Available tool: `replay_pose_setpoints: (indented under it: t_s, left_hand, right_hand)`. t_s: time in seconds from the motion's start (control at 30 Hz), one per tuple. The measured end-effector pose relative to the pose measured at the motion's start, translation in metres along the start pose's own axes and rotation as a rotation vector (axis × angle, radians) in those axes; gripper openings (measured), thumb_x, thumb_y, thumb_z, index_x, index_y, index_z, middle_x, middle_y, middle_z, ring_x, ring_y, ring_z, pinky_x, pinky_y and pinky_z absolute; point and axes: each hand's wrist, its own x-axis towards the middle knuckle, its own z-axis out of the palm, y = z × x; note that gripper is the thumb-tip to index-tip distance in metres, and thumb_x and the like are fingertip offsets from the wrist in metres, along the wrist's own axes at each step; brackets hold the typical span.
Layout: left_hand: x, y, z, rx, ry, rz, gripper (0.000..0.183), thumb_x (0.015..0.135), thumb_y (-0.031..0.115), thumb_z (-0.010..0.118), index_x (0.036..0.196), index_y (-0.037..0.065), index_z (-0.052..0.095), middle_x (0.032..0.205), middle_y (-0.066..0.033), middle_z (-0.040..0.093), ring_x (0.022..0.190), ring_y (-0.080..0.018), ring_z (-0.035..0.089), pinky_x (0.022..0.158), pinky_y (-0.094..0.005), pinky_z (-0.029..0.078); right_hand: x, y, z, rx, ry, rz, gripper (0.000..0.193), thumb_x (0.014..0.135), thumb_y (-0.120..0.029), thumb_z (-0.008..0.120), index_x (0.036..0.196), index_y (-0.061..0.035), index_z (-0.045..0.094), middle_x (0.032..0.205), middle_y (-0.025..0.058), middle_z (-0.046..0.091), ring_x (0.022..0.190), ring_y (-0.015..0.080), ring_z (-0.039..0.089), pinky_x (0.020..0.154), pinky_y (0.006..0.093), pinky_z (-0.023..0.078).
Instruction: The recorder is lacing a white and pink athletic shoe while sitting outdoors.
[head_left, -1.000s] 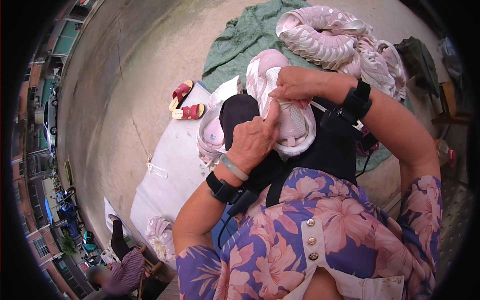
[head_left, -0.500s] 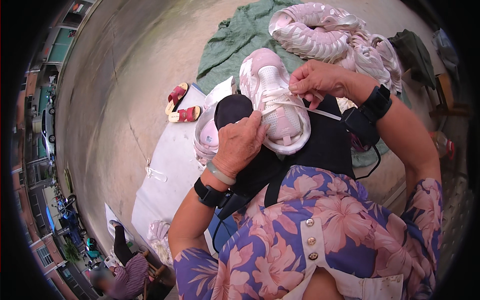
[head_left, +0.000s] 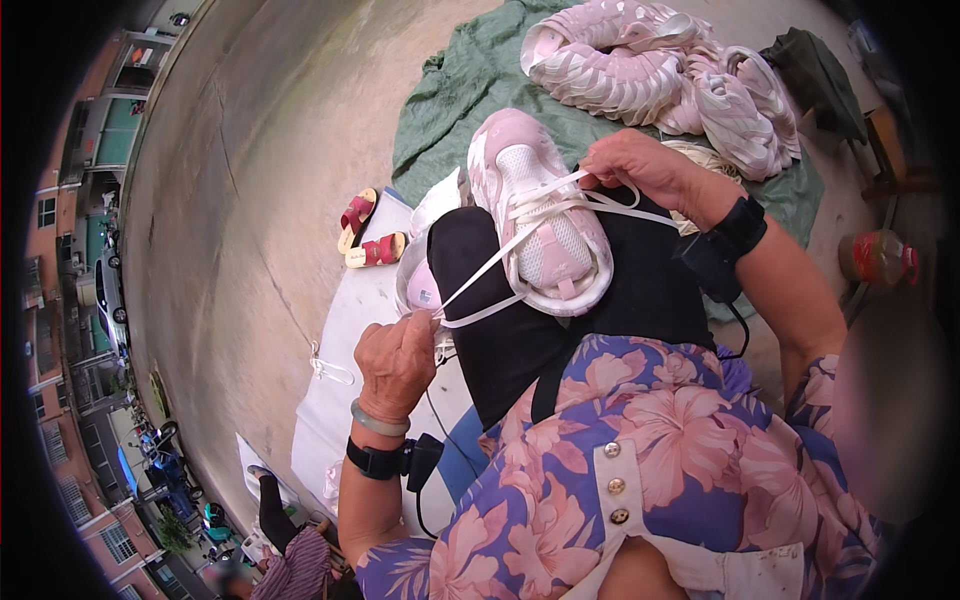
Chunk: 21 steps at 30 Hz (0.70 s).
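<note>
A pink and white sneaker upper [head_left: 548, 258] rests across my black-clad thighs, its rounded toe pointing away from me. White shoelace [head_left: 487, 268] runs through its eyelets and stretches out to both sides. My left hand [head_left: 398, 362] is closed on lace to the left of the shoe, over the edge of my thigh. At the shoe's right, my right hand [head_left: 632, 168] pinches the other lace end, with a loose length hanging toward my wrist. Both laces look taut. Partly hidden by my left leg, another pink and white shoe [head_left: 420, 285] lies beside it.
A large bundle of pink and white shoe uppers [head_left: 640, 70] lies on a green cloth [head_left: 470, 90] ahead. Red sandals [head_left: 375, 250] stand by a white sheet [head_left: 335, 400]. A liquid-filled plastic bottle [head_left: 870, 258] is at right. A seated person [head_left: 300, 560] is at lower left.
My left hand has moved down and left, away from the shoe, drawing the lace out long. My right hand has shifted slightly; its lace is tighter.
</note>
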Motion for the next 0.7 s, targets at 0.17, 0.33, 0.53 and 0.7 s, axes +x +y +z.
replay_pose_setpoints:
  t_s: [0.17, 0.33, 0.53, 0.7]
  left_hand:
    - [-0.039, -0.020, -0.030, 0.183, 0.170, -0.108, 0.010, 0.080, 0.001, 0.063, 0.088, 0.004, 0.057, 0.056, -0.0037, 0.046, 0.045, -0.0213, 0.043, 0.045, -0.0330, 0.030]
    - [-0.133, -0.044, -0.050, 0.406, 0.149, -0.267, 0.008, 0.083, 0.002, 0.060, 0.090, 0.002, 0.059, 0.061, -0.0088, 0.054, 0.049, -0.0256, 0.048, 0.046, -0.0352, 0.034]
    - [-0.187, -0.034, -0.051, 0.535, 0.099, -0.510, 0.003, 0.086, 0.006, 0.058, 0.087, 0.004, 0.060, 0.063, -0.0115, 0.055, 0.055, -0.0291, 0.051, 0.049, -0.0393, 0.038]
    - [-0.197, -0.032, -0.045, 0.507, 0.062, -0.548, 0.005, 0.083, 0.004, 0.060, 0.089, 0.004, 0.060, 0.066, -0.0105, 0.058, 0.052, -0.0293, 0.048, 0.047, -0.0384, 0.037]
  right_hand:
    - [0.000, 0.008, 0.004, 0.116, 0.097, -0.024, 0.019, 0.083, -0.023, 0.063, 0.076, -0.0049, 0.065, 0.075, 0.0001, 0.059, 0.070, 0.0069, 0.049, 0.066, 0.0226, 0.038]
    - [0.002, 0.012, 0.010, 0.088, 0.098, -0.046, 0.024, 0.079, -0.029, 0.067, 0.068, -0.0087, 0.062, 0.072, -0.0012, 0.056, 0.073, 0.0089, 0.050, 0.069, 0.0273, 0.036]
    - [0.014, 0.014, 0.037, -0.053, 0.119, -0.036, 0.024, 0.081, -0.025, 0.070, 0.071, -0.0036, 0.064, 0.065, -0.0032, 0.056, 0.061, 0.0058, 0.046, 0.056, 0.0233, 0.037]
    - [0.021, 0.027, 0.044, -0.304, 0.305, -0.133, 0.027, 0.074, -0.022, 0.073, 0.060, -0.0045, 0.058, 0.059, -0.0033, 0.052, 0.057, 0.0061, 0.045, 0.050, 0.0250, 0.036]
